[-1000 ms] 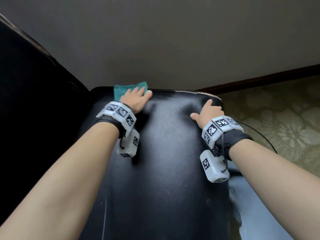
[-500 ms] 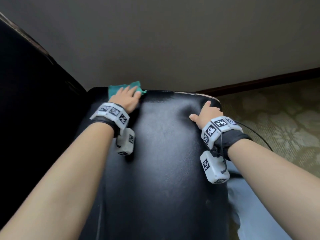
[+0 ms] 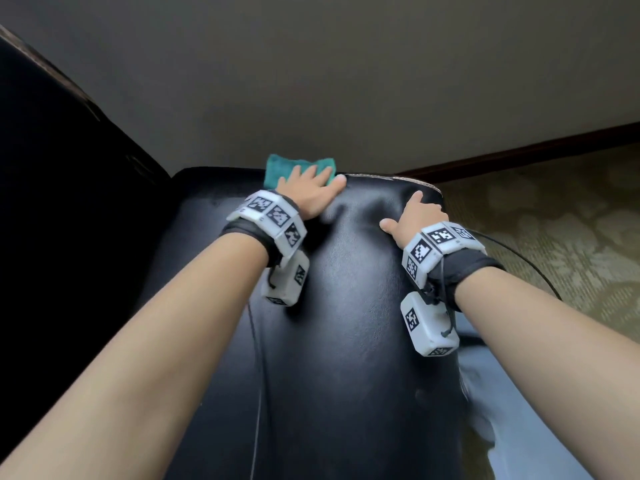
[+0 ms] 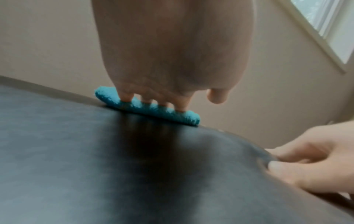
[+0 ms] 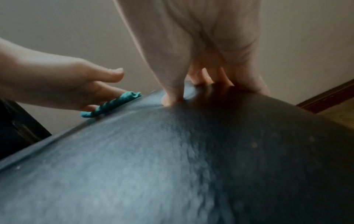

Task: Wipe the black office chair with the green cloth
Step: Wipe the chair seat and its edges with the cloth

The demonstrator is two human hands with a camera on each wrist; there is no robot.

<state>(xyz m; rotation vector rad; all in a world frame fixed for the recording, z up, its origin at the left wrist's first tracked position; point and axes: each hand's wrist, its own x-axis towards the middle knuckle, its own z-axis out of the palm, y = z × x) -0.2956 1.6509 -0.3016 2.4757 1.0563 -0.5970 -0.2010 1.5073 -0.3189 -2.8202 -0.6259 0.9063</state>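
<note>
Cloth (image 3: 300,167) flat on the far top edge of the chair (image 3: 346,323), upper middle of the head view, a little left of centre. Long axis along that edge, left to right in the frame; in the left wrist view a thin teal strip (image 4: 147,109) across the crest of the black leather, slanting down to the right.

Pinned under the left hand (image 3: 311,192): fingers (image 4: 125,97) straight and spread, pressing down into the pile, thumb lifted clear to the right, nothing curled round the cloth. Palm on the near side of the cloth, fingertips reaching toward the far rim, wall beyond.

To the right along the same edge, well apart from the cloth: right hand (image 3: 417,216), bracing the chair at its upper right corner. Fingers (image 5: 173,97) bent, tips dug into the leather, thumb out to the left; a grip on the chair's edge, judging by the dent in the right wrist view. No contact with the cloth.

So: left hand the working one, directly on the cloth; right hand only a steady. Unwiped stretch of edge between the two hands, and the broad leather face below them toward the bottom of the frame. Likely next stroke sideways along the cloth's long axis toward the right hand, or a pull down the face toward the viewer. Flat open press rather than a grip, so some risk of the cloth bunching or slipping over the far rim.

Around: dark furniture at the left, patterned carpet and a dark skirting board at the right.
</note>
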